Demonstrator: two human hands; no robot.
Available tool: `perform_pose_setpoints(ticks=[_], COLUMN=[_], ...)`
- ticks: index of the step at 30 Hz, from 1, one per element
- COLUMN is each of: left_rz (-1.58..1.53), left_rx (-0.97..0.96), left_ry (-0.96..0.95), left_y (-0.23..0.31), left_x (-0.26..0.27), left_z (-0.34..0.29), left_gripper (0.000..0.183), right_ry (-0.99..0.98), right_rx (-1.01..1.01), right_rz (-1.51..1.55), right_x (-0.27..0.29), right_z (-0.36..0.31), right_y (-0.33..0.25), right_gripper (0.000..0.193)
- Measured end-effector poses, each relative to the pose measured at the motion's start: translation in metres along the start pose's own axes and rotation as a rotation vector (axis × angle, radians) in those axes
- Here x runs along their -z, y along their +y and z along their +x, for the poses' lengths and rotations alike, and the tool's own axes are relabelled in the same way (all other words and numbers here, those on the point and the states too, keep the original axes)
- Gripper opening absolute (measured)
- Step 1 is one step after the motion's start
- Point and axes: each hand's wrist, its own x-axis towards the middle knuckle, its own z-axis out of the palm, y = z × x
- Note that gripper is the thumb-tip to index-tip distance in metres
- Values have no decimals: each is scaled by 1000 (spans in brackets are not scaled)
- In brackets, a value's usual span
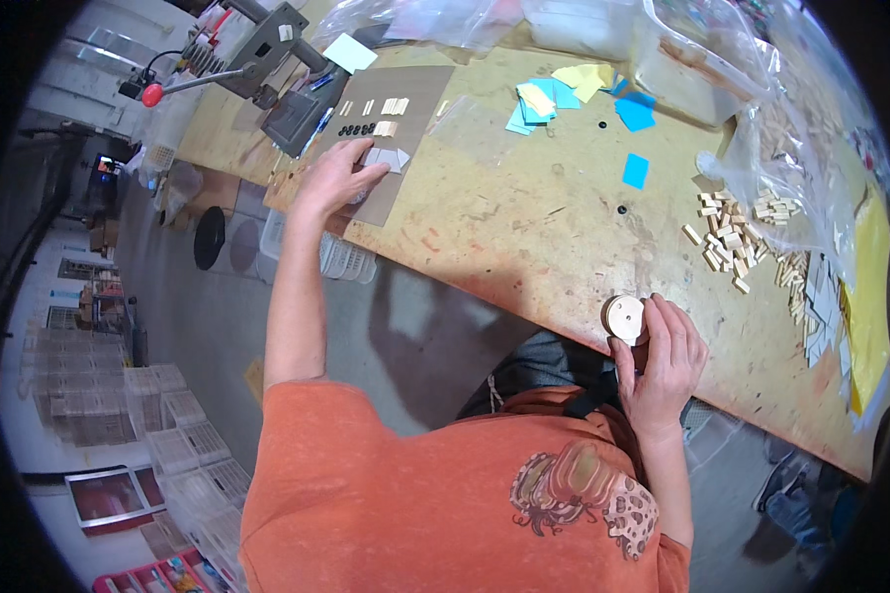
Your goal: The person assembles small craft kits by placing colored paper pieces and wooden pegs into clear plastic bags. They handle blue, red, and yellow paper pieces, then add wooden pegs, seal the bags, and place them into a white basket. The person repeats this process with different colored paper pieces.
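Note:
My left hand reaches over a brown board on the far left of the table. Its thumb and fingers are spread beside some pale grey cards; the space under the palm is partly hidden. Just beyond the fingertips lie a row of small black round parts and little groups of light wooden strips. At the near table edge, my right hand is closed around a round wooden disc with small holes in its face. The disc looks thick or stacked; I cannot tell which.
A bench press with a red-knobbed lever stands at the far left. Blue cards, yellow cards and a plastic bin lie toward the back. Loose wooden blocks and grey cards are piled at right.

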Motion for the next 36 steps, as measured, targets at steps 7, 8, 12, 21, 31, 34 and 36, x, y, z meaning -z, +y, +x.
perform_pose_setpoints(ticks=[7, 8, 12, 21, 31, 34, 36], left_rz=[-133, -126, -89, -117, -595, -635, -436], left_rx=[-206, -187, -174, -186, -190, -217, -285], left_ry=[27, -3, -64, -153, -329, -399, -317], left_y=[-39, -40, -29, -23, 0, 19, 22], left_x=[-1, 1, 9, 18, 21, 19, 8], left_z=[24, 25, 26, 28, 13, 10, 14], left_gripper=[49, 46, 37, 31, 40, 38, 36], right_ry=[8, 6, 6, 17, 30, 38, 45], right_rx=[14, 16, 10, 12, 7, 7, 10], right_rz=[-12, -10, -6, -9, 7, 10, 12], right_x=[1, 1, 0, 1, 1, 0, 0], right_z=[-1, -1, -2, -2, -2, -3, -3], right_y=[1, 1, 1, 0, 1, 2, 2], right_gripper=[52, 52, 52, 52, 52, 52, 51])
